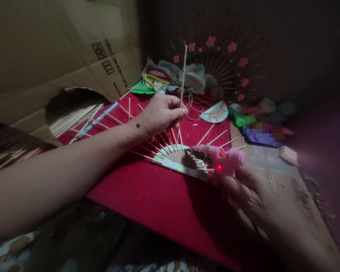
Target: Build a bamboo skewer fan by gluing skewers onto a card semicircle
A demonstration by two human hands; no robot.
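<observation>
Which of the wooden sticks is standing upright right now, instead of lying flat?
The stick pinched in the left hand. It rises nearly vertical above the paper disc, while the other sticks lie flat, fanned on the disc and red cloth.

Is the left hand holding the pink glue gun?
No, the left hand pinches a thin wooden stick; the right hand grips the pink glue gun.
</observation>
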